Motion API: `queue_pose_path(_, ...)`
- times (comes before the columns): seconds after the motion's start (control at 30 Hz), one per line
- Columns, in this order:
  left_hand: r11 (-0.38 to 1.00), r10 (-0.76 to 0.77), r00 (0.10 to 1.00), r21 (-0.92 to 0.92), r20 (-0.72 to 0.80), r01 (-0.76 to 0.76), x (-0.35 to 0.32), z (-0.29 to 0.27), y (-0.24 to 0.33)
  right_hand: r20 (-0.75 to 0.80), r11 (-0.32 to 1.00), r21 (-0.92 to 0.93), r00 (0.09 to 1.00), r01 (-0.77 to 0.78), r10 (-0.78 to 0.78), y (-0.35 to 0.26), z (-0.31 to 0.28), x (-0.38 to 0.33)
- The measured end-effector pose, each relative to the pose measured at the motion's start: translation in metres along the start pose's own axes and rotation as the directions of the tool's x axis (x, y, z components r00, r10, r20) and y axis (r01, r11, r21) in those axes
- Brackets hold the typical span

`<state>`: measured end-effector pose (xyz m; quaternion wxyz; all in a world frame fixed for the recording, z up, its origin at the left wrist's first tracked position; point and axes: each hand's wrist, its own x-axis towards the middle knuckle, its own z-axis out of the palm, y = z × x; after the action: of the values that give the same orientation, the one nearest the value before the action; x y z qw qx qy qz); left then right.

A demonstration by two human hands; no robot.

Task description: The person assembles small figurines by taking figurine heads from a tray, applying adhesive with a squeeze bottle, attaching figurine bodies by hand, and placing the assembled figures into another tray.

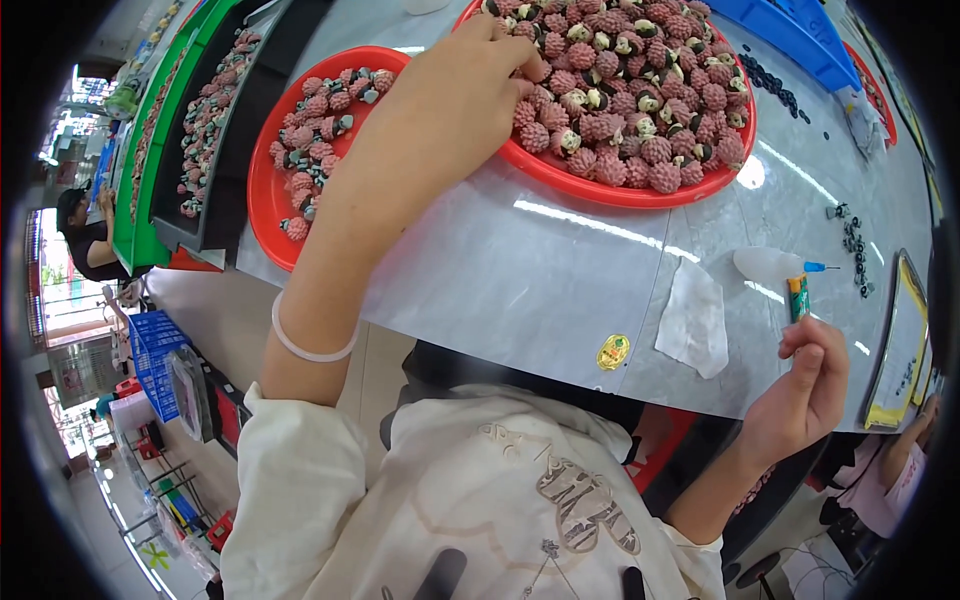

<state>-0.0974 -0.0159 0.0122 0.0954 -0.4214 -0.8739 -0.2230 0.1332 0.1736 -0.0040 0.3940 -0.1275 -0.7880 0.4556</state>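
Note:
My left hand (pixel 455 100) reaches over the left rim of a large red tray (pixel 600 195), its fingers bent down at the edge of the pile. That tray is heaped with small pink, knobbly figures (pixel 655 150), many with pale, dark-marked parts. What the left fingertips hold, if anything, is hidden. Lower right, my right hand (pixel 800 390) is raised at the table's front edge, thumb and fingers closed together; anything between them is too small to make out. Just beyond it are a small green and orange tube (pixel 797 298) and a white bottle (pixel 768 264) with a blue needle tip.
Left of my arm, a smaller red tray (pixel 262 215) holds similar pink pieces with grey parts. Black (pixel 215 130) and green trays stand farther left. A white cloth (pixel 693 320), gold sticker (pixel 613 351), loose dark parts (pixel 855 250), blue bin (pixel 800 40) and clipboard (pixel 897 340) are rightward.

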Motion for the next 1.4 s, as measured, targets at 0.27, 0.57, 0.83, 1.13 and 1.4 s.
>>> queue_pose_path(0.27, 0.951, -0.073, 0.997, -0.304, -0.023, 0.063, -0.008, -0.009, 0.015, -0.072, 0.995, -0.011, 0.993, -0.096, 0.095, 0.009, 0.006, 0.008)
queue_pose_path(0.57, -0.055, -0.039, 0.978, -0.978, 0.203, 0.2, -0.064, 0.016, 0.089, 0.221, 0.93, 0.004, 0.907, -0.368, 0.358, -0.002, 0.029, 0.014)
queue_pose_path(0.83, -0.313, -0.062, 0.933, -0.894, 0.355, 0.32, -0.08, 0.043, 0.1, 0.185, 0.943, 0.131, 0.942, -0.306, 0.28, -0.007, 0.002, 0.009)
queue_pose_path(1.13, -0.277, -0.135, 0.926, -0.911, 0.351, 0.305, -0.08, 0.049, 0.102, 0.307, 0.934, 0.162, 0.916, -0.317, 0.257, -0.007, -0.021, 0.006)
queue_pose_path(1.4, -0.274, -0.101, 0.912, -0.892, 0.397, 0.358, -0.08, 0.048, 0.104, 0.307, 0.943, 0.104, 0.912, -0.317, 0.272, -0.011, -0.009, 0.006)
